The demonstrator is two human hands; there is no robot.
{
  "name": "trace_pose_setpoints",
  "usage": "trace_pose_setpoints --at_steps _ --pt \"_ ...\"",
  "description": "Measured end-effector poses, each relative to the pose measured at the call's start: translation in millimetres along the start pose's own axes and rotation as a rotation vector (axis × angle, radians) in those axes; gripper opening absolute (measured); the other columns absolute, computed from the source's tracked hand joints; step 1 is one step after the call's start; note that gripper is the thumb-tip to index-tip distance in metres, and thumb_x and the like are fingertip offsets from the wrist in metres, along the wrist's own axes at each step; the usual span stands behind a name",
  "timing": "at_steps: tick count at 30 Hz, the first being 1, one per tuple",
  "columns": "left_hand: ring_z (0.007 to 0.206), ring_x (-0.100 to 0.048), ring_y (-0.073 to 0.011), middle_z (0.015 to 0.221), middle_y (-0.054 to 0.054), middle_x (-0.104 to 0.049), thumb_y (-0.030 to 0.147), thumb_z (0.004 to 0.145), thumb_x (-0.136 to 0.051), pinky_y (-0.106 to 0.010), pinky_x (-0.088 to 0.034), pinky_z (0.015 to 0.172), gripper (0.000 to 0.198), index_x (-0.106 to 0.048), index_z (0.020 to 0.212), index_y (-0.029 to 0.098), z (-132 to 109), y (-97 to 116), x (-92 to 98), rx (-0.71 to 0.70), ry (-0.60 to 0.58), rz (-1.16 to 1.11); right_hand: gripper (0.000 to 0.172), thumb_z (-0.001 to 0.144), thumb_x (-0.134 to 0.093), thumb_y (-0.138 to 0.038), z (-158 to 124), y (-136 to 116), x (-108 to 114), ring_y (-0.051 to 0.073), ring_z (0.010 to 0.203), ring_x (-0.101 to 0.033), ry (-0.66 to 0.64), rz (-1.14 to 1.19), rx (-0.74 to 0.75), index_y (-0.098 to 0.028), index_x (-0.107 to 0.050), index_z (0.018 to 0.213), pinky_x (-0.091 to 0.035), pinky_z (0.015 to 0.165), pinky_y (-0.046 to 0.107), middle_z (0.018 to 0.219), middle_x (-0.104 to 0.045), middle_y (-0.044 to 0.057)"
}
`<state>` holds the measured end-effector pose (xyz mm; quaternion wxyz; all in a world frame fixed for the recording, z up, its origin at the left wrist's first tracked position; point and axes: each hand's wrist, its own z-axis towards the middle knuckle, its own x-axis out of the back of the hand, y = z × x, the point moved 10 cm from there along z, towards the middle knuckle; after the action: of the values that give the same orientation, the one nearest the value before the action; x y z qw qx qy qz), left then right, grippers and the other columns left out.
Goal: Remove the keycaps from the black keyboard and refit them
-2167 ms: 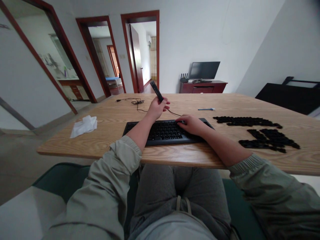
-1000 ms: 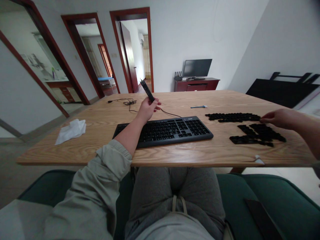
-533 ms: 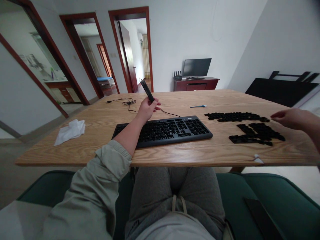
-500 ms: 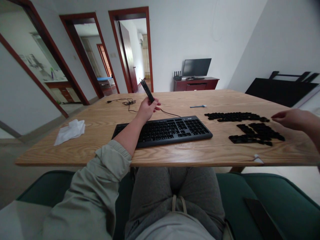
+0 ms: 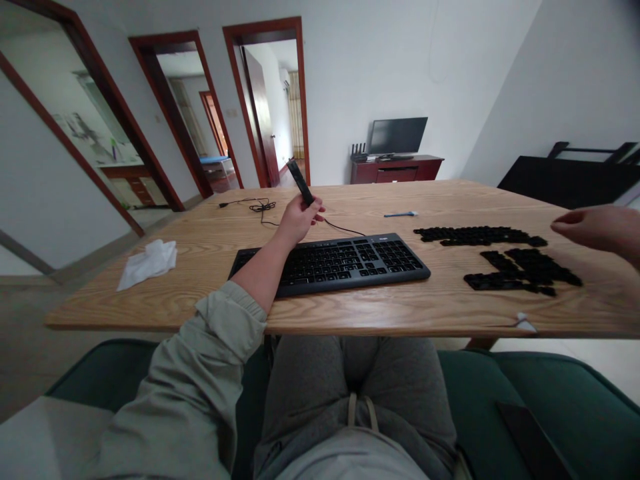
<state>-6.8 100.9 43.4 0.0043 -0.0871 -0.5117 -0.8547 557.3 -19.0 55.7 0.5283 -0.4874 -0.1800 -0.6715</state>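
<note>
My left hand (image 5: 301, 217) is closed around the lower end of a narrow black bar (image 5: 299, 179), which slants up above the table; its exact kind is not clear. Below my left forearm lies a black keyboard (image 5: 350, 265) with a grey frame, its left part covered by the arm. On the right, loose black keycaps (image 5: 480, 235) lie in rows, and a second cluster of keycaps (image 5: 540, 267) lies nearer the front edge. My right hand (image 5: 595, 223) hovers just right of them, fingers drawn together. Whatever its fingertips pinch, if anything, is hidden.
A blue-handled brush (image 5: 401, 214) lies behind the keyboard. A coiled black cable (image 5: 263, 207) is at the back left, and crumpled white tissue (image 5: 150, 263) at the left. A small white piece (image 5: 525, 323) sits by the front edge of the wooden table (image 5: 350, 320).
My right hand has risen slightly from beside the keycaps. The left hand still holds the black bar in nearly the same pose. The whole view has shifted a little.
</note>
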Motion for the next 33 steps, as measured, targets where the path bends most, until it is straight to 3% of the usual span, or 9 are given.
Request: trace_pose_setpoints --at_steps 3,5,7,10,13,17,21,26,33 --pt "0.059 -0.060 -0.0079 0.086 -0.004 -0.065 0.033 0.090 -0.059 -0.021 -0.048 0.056 0.019 -0.059 0.098 0.016 -1 6 -6.0 -0.023 -0.071 0.054 0.041 0.084 -0.066 -0.048 18 -45 6 0.020 0.074 -0.061 -0.095 0.000 -0.056 -0.018 -0.070 0.057 -0.037 0.066 0.044 0.081 -0.069 0.022" --pt "0.059 -0.058 -0.0079 0.085 -0.003 -0.063 0.032 0.088 -0.060 -0.022 -0.049 0.058 0.023 -0.062 0.104 0.015 -3 8 -13.1 -0.027 -0.162 0.115 0.026 0.086 -0.065 -0.044 5 -121 22 0.018 0.071 -0.057 -0.034 0.174 0.123 -0.020 -0.076 0.083 -0.040 0.070 0.041 0.083 -0.069 0.016" --pt "0.061 -0.057 -0.0088 0.085 -0.003 -0.064 0.028 0.085 -0.061 -0.024 -0.050 0.061 0.029 -0.064 0.110 0.015 -6 8 -20.4 -0.037 -0.262 0.198 0.031 0.089 -0.060 -0.048 -25 -200 30 0.016 0.065 -0.051 0.002 0.433 0.278 -0.021 -0.074 0.096 -0.043 0.068 0.038 0.081 -0.068 0.011" --pt "0.072 -0.061 -0.0130 0.090 -0.003 -0.067 0.022 0.080 -0.061 -0.027 -0.052 0.072 0.034 -0.065 0.113 0.016 -13 7 -31.3 -0.085 -0.413 0.335 0.033 0.090 -0.059 -0.045 -84 -313 1 0.013 0.065 -0.052 -0.234 0.766 0.485 -0.017 -0.072 0.101 -0.046 0.063 0.031 0.090 -0.070 0.009" --pt "0.093 -0.063 -0.0192 0.103 -0.005 -0.069 0.018 0.075 -0.058 -0.034 -0.050 0.090 0.039 -0.066 0.113 0.018 -19 7 -36.5 -0.162 -0.477 0.457 0.047 0.086 -0.063 -0.050 -132 -382 -43 0.014 0.066 -0.056 -0.515 0.930 0.561 -0.015 -0.066 0.117 -0.046 0.059 0.028 0.089 -0.071 0.009" --pt "0.096 -0.062 -0.0210 0.107 -0.006 -0.067 0.018 0.074 -0.056 -0.037 -0.048 0.091 0.042 -0.060 0.115 0.016 -23 13 -37.0 -0.229 -0.444 0.523 0.050 0.082 -0.067 -0.055 -146 -397 -52 0.014 0.067 -0.056 -0.453 1.118 0.601 -0.015 -0.067 0.112 -0.042 0.056 0.025 0.082 -0.068 0.006" --pt "0.082 -0.062 -0.0167 0.096 -0.005 -0.068 0.017 0.075 -0.056 -0.030 -0.050 0.079 0.041 -0.058 0.116 0.014 -27 17 -39.5 -0.226 -0.441 0.512 0.042 0.080 -0.068 -0.057 -135 -376 -43 0.009 0.054 -0.045 -0.310 1.208 0.537 -0.015 -0.067 0.087 -0.033 0.048 0.024 0.065 -0.057 -0.001" --pt "0.096 -0.063 -0.0196 0.106 -0.007 -0.069 0.021 0.081 -0.059 -0.031 -0.048 0.088 0.036 -0.067 0.115 0.017 -26 23 -36.2 -0.323 -0.378 0.715 0.043 0.079 -0.069 -0.059 -125 -357 -39 0.010 0.053 -0.046 -0.142 1.189 0.412 -0.016 -0.063 0.080 -0.033 0.048 0.025 0.065 -0.058 0.001" --pt "0.077 -0.063 -0.0154 0.089 -0.003 -0.072 0.028 0.084 -0.063 -0.026 -0.046 0.071 0.026 -0.072 0.108 0.020 -30 11 -46.2 -0.298 -0.518 0.760 0.044 0.082 -0.063 -0.061 -132 -366 -45 0.012 0.056 -0.046 -0.154 1.100 0.480 -0.017 -0.061 0.075 -0.034 0.053 0.026 0.061 -0.055 -0.001"
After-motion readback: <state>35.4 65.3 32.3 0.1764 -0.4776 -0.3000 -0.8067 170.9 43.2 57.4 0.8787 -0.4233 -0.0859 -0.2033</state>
